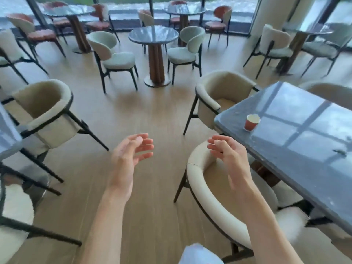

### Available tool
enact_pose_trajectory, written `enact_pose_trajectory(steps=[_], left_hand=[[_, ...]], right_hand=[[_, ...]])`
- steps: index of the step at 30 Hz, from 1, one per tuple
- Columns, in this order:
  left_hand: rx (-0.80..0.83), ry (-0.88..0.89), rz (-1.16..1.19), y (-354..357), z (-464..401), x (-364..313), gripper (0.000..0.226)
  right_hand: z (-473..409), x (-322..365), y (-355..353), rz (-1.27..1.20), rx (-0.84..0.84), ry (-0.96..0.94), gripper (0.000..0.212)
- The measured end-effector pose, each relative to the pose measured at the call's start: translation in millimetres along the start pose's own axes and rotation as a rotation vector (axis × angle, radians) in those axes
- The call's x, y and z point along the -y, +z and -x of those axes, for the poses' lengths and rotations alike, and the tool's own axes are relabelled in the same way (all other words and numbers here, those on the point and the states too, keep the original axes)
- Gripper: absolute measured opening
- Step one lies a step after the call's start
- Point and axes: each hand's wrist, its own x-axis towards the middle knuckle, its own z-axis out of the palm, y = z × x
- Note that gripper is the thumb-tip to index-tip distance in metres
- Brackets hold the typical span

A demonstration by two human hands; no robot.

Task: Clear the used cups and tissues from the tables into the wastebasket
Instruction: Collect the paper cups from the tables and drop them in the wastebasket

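Note:
A red paper cup (251, 122) with a white inside stands upright near the left corner of a dark glossy rectangular table (304, 149) on my right. My left hand (131, 155) hovers over the wooden floor at centre, fingers loosely curved, holding nothing. My right hand (228, 155) hangs above the back of a cream armchair (205, 199), left of the table and below the cup, fingers relaxed and empty. No tissue and no wastebasket are in view.
Cream armchairs stand at left (47, 115) and behind the table (219, 96). A round table (153, 36) with chairs is ahead, more tables by the windows. A dark table corner (7, 134) sits at far left. Open wooden floor (142, 115) lies between.

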Motion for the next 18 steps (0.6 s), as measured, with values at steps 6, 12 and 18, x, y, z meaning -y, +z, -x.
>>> enact_pose_trajectory(steps=[6, 12, 18], left_hand=[[0.314, -0.069, -0.057, 73, -100, 15, 0.031], [0.458, -0.134, -0.134, 145, -212, 54, 0.023], [0.567, -0.215, -0.258, 225, -297, 80, 0.019]], right_hand=[[-58, -4, -16, -0.058, -0.29, 0.051, 0.019], [-158, -32, -34, -0.137, -0.473, 0.085, 0.018], [-240, -40, -59, -0.178, -0.599, 0.143, 0.015]])
